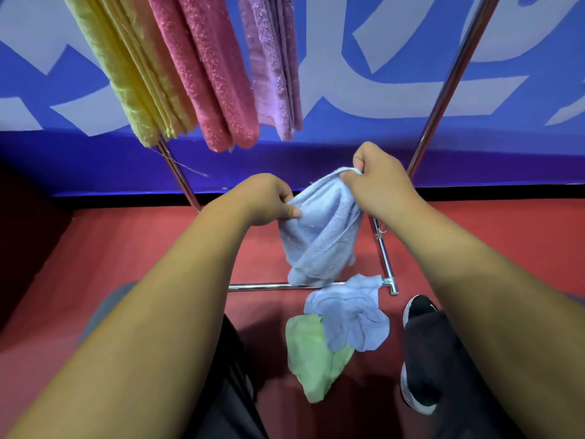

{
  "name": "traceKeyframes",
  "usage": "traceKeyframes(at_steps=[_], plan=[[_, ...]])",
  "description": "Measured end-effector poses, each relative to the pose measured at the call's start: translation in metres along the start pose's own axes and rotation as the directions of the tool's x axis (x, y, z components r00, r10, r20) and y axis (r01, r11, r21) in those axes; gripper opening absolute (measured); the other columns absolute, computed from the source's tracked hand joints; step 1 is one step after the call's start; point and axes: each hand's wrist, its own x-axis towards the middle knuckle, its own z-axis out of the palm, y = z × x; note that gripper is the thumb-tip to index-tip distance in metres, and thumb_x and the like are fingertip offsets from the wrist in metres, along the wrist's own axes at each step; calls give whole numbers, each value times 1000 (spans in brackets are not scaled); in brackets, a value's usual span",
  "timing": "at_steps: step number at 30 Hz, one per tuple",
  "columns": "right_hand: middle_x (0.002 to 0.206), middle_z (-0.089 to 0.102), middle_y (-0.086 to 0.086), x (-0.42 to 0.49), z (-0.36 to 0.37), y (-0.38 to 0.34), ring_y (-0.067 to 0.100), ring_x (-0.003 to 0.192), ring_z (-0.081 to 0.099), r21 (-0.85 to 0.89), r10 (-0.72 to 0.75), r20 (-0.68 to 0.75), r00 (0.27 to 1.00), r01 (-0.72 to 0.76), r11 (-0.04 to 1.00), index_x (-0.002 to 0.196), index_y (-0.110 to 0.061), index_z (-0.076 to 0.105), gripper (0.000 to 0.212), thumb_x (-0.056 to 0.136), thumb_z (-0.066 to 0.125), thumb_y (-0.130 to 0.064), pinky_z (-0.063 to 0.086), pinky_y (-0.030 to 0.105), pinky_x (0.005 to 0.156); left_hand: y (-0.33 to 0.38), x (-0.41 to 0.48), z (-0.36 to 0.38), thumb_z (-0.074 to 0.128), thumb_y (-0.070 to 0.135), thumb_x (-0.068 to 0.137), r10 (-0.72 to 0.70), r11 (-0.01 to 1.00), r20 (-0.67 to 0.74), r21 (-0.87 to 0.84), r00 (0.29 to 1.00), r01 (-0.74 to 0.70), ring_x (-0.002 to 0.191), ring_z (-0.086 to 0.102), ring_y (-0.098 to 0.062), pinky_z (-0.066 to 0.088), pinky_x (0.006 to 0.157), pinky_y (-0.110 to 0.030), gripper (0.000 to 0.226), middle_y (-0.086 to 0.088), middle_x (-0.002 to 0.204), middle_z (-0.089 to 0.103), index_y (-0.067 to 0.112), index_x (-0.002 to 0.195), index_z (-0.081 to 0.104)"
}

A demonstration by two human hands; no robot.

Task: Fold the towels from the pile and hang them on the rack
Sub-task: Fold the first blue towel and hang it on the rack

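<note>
Pale blue terry towel [319, 229] hangs bunched above the red floor [152, 248]. Left hand [269, 201] and right hand [378, 185] each pinch its upper edge.

blue towel [319, 229] (crumpled), pinched by both hands

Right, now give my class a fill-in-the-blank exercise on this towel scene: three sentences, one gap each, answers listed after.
1. The left hand and right hand both hold a crumpled light ____ terry towel.
2. On the red floor, another crumpled towel of that colour lies partly over a rumpled ____ towel.
3. On the chrome metal rack, the fluffy pink towel hangs between the folded yellow towel and the folded ____ towel.
Answers: blue; green; purple.
</note>
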Motion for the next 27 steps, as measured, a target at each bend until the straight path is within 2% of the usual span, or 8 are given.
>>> traceKeyframes(at_steps=[6,11,14,16,19,22,24,27], plan=[[74,49,-8,8,-3,12,12,62,43,36,74,-110,991,-70,997,90,-20,49,14,97,57,-11,34,15,51,2,6,3,84,35,90,4,999,14,36,1000,-4,76,59,-20,47,71,-33,19,1,81,71,18,88,77],[84,68,-2,2,0,26,20,76,65,-61,118,126,985,-111,992,109,-26,63,19,94,64,-15,45,30,63,11,9,3,74,34,95,158,940,-139,-280,978,-192,72,58,-12,56,79,-40,18,3,79,70,18,87,72],[86,71,-2,-1,9,33,24,89,67,-216,25,280,960,37,976,93,-23,69,2,93,68,-21,42,34,67,19,7,7,72,32,97,231,854,-149,-443,962,-274,72,56,-10,53,75,-39,18,5,79,66,15,89,71],[79,67,0,-3,12,31,23,84,64,-209,-15,310,951,84,974,84,-16,65,15,91,71,-27,42,33,67,23,5,7,72,31,97,255,834,-152,-466,955,-297,73,54,-11,48,73,-36,21,3,80,65,12,89,71],[72,64,0,-5,11,25,10,66,53,-130,-47,322,946,94,987,80,-13,65,26,93,73,-34,40,24,61,26,2,5,73,28,98,258,831,-155,-469,954,-300,75,57,-9,51,76,-34,16,2,82,70,14,90,73],[78,71,1,-5,10,23,15,75,62,-62,-77,293,953,99,993,82,-16,71,23,97,69,-34,47,26,69,26,0,3,76,29,98,258,850,-139,-438,956,-293,75,59,-7,52,75,-31,14,-3,86,74,17,90,76],[80,73,3,-3,8,21,18,79,65,-54,-91,244,965,108,993,84,-16,72,25,100,65,-33,49,33,76,23,-1,2,78,32,95,257,900,-134,-326,957,-288,72,57,-7,50,72,-30,14,0,82,72,20,89,74],[78,70,-3,-1,3,15,10,73,58,-18,-81,119,990,84,996,85,-22,71,21,102,61,-30,43,27,67,17,0,1,78,35,94,198,979,-65,-31,978,-201,78,58,-15,42,67,-32,23,6,79,65,26,79,63]])
